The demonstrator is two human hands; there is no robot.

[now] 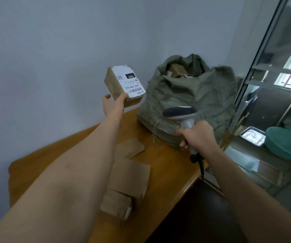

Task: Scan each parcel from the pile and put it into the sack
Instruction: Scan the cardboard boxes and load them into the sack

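Observation:
My left hand (114, 106) holds a brown cardboard parcel (122, 85) up in the air, its white barcode label facing me. My right hand (197, 135) grips the handle of a grey barcode scanner (180, 114), whose head points toward the parcel. Behind the scanner a green woven sack (193, 95) stands open on the wooden table (167, 172), with brown parcels showing inside its mouth. Three more brown parcels lie on the table under my left forearm: a flat one (130, 148), a larger box (130, 178) and a small box (116, 205).
A plain grey wall runs behind the table. To the right stands a glass-and-metal window frame (256, 71). Below it sit a metal tray (252, 135) and a teal basin (286, 142). The table's front edge drops to a dark floor.

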